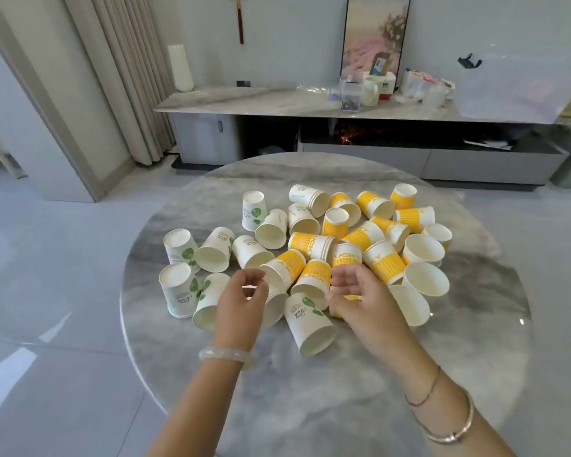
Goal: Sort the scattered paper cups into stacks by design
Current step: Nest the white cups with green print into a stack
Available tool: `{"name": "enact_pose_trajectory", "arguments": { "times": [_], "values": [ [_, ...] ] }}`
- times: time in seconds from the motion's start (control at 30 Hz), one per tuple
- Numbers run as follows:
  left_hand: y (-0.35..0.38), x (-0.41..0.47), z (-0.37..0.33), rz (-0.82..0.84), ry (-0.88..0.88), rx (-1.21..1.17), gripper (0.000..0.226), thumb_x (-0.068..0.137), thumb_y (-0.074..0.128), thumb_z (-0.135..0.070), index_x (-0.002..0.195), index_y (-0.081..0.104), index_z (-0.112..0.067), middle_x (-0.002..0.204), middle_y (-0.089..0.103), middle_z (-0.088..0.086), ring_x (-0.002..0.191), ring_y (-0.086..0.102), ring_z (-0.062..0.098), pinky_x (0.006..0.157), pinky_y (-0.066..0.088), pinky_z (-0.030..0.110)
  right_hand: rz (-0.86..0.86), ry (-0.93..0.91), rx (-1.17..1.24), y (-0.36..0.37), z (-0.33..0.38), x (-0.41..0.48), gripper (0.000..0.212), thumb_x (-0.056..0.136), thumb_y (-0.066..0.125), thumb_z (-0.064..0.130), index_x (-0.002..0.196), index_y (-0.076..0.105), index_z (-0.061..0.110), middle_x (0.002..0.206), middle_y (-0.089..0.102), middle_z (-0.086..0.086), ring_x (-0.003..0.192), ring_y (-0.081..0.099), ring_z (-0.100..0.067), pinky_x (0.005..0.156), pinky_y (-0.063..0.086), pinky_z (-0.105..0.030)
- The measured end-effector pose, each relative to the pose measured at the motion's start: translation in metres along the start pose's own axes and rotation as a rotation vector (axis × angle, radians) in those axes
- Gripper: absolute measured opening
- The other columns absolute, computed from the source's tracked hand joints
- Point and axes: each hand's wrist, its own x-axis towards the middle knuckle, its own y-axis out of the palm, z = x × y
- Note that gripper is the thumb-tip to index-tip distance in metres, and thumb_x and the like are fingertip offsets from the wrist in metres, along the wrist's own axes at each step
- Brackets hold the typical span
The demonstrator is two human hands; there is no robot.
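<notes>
Under the right hand (356, 300), curled fingers grasp a yellow cup (350, 297); whether the curled left hand (241, 300) beside it holds anything cannot be told.

Leaf cups (182, 249) left, banded cups (381, 225) right, on table (310, 407).

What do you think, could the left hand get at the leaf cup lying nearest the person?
Probably yes: the leaf cup lies uncovered at the pile's near edge, just right of the left hand.
</notes>
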Motion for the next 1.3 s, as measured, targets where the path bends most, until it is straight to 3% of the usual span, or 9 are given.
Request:
{"name": "enact_pose_trajectory", "arguments": {
  "times": [0.17,0.37,0.47,0.53,0.73,0.9,1.0,1.17,1.3],
  "values": [
    [-0.006,-0.008,0.011,0.084,-0.080,0.123,0.020,0.086,0.057,-0.013,0.106,0.061,-0.014,0.113,0.056,0.009,0.093,0.058,0.022,0.080,0.045,0.029,0.096,0.096,-0.421,0.024,-0.013,-0.013,0.053,0.075,0.071,0.035,0.121,0.047,0.026,0.120,0.051,0.005,0.112,0.050,-0.013,0.091,0.043,-0.029],
    [-0.034,-0.018,0.022,0.079,-0.073,0.118,0.019,0.084,0.057,-0.010,0.102,0.062,-0.016,0.111,0.058,0.008,0.085,0.058,0.019,0.075,0.040,0.026,0.159,0.048,-0.768,0.052,0.002,-0.012,0.065,0.077,0.065,0.045,0.130,0.038,0.021,0.131,0.042,-0.004,0.122,0.040,-0.026,0.095,0.038,-0.033],
    [-0.031,-0.015,0.019,0.053,-0.062,0.167,0.022,0.085,0.055,-0.013,0.106,0.061,-0.015,0.114,0.057,0.008,0.089,0.055,0.018,0.080,0.039,0.025,0.094,0.021,-0.791,0.043,0.004,-0.014,0.057,0.079,0.063,0.045,0.126,0.039,0.021,0.129,0.044,-0.003,0.120,0.042,-0.027,0.094,0.041,-0.037],
    [-0.020,-0.009,0.015,0.043,-0.093,0.258,0.028,0.086,0.053,-0.019,0.114,0.057,-0.014,0.120,0.053,0.007,0.100,0.055,0.022,0.086,0.040,0.028,0.065,0.030,-0.769,0.032,-0.002,-0.024,0.057,0.079,0.062,0.044,0.126,0.039,0.023,0.129,0.044,-0.001,0.119,0.042,-0.026,0.092,0.041,-0.037],
    [0.014,0.011,-0.010,0.090,-0.320,0.549,0.046,0.093,0.039,-0.032,0.128,0.038,-0.002,0.131,0.042,0.018,0.123,0.043,0.035,0.100,0.036,0.041,0.031,-0.005,-0.695,0.006,-0.012,-0.050,0.052,0.079,0.064,0.044,0.122,0.042,0.026,0.124,0.045,0.003,0.116,0.044,-0.021,0.089,0.042,-0.033],
    [0.025,0.014,-0.015,0.119,-0.336,0.720,0.051,0.094,0.038,-0.038,0.131,0.033,-0.004,0.133,0.040,0.017,0.127,0.037,0.035,0.103,0.038,0.046,0.011,-0.018,-0.647,0.011,-0.005,-0.042,0.054,0.077,0.062,0.044,0.123,0.040,0.027,0.123,0.044,0.002,0.115,0.044,-0.023,0.083,0.040,-0.031],
    [0.031,0.020,-0.013,0.114,-0.363,0.664,0.056,0.090,0.044,-0.041,0.131,0.032,-0.004,0.132,0.041,0.015,0.125,0.041,0.034,0.103,0.039,0.045,0.008,0.019,-0.659,0.021,-0.007,-0.028,0.057,0.079,0.063,0.045,0.125,0.040,0.021,0.126,0.046,-0.003,0.116,0.045,-0.027,0.090,0.043,-0.035],
    [0.041,0.025,-0.003,0.066,-0.592,0.322,0.068,0.080,0.057,-0.039,0.126,0.022,-0.004,0.128,0.046,0.014,0.114,0.050,0.034,0.092,0.041,0.041,0.051,0.099,-0.757,0.047,-0.020,-0.018,0.057,0.080,0.061,0.047,0.121,0.039,0.015,0.124,0.047,-0.008,0.113,0.049,-0.031,0.089,0.042,-0.035],
    [0.043,0.026,0.005,0.091,-0.680,0.181,0.073,0.075,0.063,-0.036,0.126,0.021,-0.007,0.100,0.042,0.008,0.089,0.043,0.029,0.077,0.036,0.037,0.048,0.155,-0.829,0.057,-0.036,-0.017,0.063,0.079,0.061,0.050,0.126,0.036,0.017,0.124,0.047,-0.007,0.113,0.050,-0.031,0.087,0.044,-0.036]
  ]
}}
